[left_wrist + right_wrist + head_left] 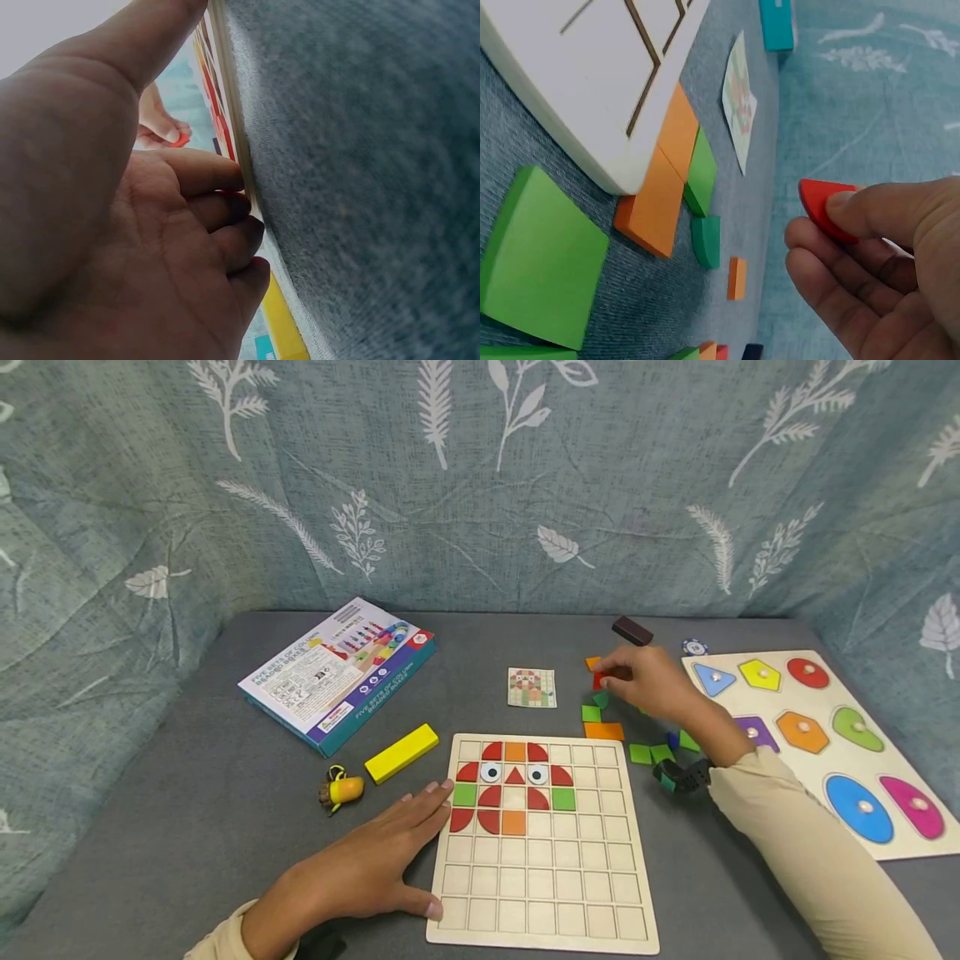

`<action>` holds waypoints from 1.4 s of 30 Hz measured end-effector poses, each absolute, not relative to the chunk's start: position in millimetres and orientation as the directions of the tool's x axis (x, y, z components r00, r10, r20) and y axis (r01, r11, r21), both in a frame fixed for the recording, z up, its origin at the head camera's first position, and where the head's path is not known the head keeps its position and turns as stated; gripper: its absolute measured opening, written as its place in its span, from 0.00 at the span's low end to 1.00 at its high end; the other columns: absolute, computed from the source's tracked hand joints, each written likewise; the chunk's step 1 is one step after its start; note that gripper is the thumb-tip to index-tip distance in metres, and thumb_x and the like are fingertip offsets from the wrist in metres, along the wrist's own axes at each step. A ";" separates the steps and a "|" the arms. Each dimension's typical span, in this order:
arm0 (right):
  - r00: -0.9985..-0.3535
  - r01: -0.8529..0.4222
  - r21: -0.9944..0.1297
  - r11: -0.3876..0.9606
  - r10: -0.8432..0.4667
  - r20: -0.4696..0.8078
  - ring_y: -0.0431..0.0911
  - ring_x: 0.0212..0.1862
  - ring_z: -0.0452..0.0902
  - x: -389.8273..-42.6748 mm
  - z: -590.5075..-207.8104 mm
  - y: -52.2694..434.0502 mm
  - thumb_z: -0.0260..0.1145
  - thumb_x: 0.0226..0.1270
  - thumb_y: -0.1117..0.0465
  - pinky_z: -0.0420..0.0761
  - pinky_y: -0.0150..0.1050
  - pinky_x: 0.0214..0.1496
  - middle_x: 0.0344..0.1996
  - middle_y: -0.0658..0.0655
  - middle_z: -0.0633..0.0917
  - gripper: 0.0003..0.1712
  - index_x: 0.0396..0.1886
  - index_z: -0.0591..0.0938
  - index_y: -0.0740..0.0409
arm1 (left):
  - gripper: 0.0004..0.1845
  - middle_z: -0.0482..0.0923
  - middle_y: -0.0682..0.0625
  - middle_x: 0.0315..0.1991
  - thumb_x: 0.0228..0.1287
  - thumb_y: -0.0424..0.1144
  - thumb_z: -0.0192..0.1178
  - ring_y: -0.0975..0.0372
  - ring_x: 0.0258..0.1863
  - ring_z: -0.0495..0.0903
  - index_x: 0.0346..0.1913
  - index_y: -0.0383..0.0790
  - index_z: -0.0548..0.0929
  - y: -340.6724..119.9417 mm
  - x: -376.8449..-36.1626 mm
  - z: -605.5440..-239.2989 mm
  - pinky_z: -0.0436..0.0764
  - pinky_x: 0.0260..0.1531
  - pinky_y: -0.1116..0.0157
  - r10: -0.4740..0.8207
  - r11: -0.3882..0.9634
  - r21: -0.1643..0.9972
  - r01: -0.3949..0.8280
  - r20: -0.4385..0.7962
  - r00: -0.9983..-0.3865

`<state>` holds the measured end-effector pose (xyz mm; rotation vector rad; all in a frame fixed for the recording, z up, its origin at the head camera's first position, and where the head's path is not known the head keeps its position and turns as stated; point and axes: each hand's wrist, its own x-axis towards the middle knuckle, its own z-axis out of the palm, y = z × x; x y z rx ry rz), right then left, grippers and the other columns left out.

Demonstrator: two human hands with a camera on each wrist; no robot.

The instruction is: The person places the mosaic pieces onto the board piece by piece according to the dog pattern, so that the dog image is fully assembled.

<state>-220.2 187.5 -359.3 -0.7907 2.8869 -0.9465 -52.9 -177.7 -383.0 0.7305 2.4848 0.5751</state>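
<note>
Red piece pinched in the right hand, grid board off toward the left hand

The right hand [651, 681] pinches a red curved piece [826, 206] between thumb and fingertips, lifted above the loose tiles [603, 731] on the grey surface [225, 793]. The grid board [540, 877] lies toward the person and leftward from it, its partly filled top rows nearest. The left hand [375, 864], fingers straight and relaxed, rests flat against the board's left edge.
</note>
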 end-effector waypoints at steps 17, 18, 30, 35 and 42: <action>-0.795 -0.539 -0.586 0.605 -0.595 0.116 0.43 0.35 0.80 -190.4 -358.3 166.3 0.66 0.64 0.71 0.81 0.38 0.36 0.35 0.53 0.85 0.07 0.40 0.86 0.62 | 0.59 0.39 0.54 0.78 0.46 0.65 0.70 0.56 0.76 0.41 0.77 0.41 0.54 -180.2 -52.4 -385.0 0.47 0.71 0.50 0.603 0.750 0.533 0.391 -0.309 -0.735; -0.793 -0.536 -0.588 0.606 -0.600 0.105 0.43 0.35 0.80 -188.1 -358.8 165.4 0.66 0.65 0.70 0.81 0.38 0.36 0.36 0.53 0.85 0.07 0.40 0.86 0.61 | 0.59 0.39 0.54 0.78 0.46 0.65 0.70 0.56 0.76 0.41 0.77 0.41 0.54 -180.2 -52.5 -384.9 0.47 0.71 0.50 0.604 0.750 0.532 0.392 -0.311 -0.734; -0.728 -0.593 -0.603 0.533 -0.675 0.119 0.41 0.35 0.75 -169.5 -367.6 155.3 0.67 0.63 0.71 0.78 0.35 0.34 0.36 0.49 0.85 0.08 0.40 0.87 0.59 | 0.59 0.38 0.54 0.78 0.47 0.65 0.70 0.57 0.76 0.40 0.77 0.40 0.54 -179.9 -52.3 -384.2 0.47 0.71 0.51 0.615 0.744 0.531 0.406 -0.306 -0.727; -0.691 -0.630 -0.603 0.489 -0.707 0.149 0.40 0.35 0.75 -160.1 -369.5 149.4 0.67 0.62 0.72 0.79 0.34 0.34 0.37 0.49 0.83 0.10 0.41 0.87 0.60 | 0.59 0.38 0.54 0.78 0.47 0.64 0.70 0.57 0.76 0.40 0.77 0.40 0.54 -179.8 -52.2 -383.9 0.47 0.71 0.51 0.612 0.745 0.534 0.400 -0.307 -0.729; -0.674 -0.580 -0.685 0.440 -0.732 0.102 0.40 0.36 0.75 -146.3 -376.4 138.4 0.67 0.64 0.69 0.79 0.34 0.35 0.37 0.47 0.83 0.09 0.43 0.87 0.59 | 0.59 0.38 0.55 0.78 0.47 0.64 0.71 0.57 0.76 0.40 0.77 0.41 0.54 -178.9 -52.7 -384.4 0.47 0.71 0.51 0.602 0.756 0.522 0.395 -0.317 -0.732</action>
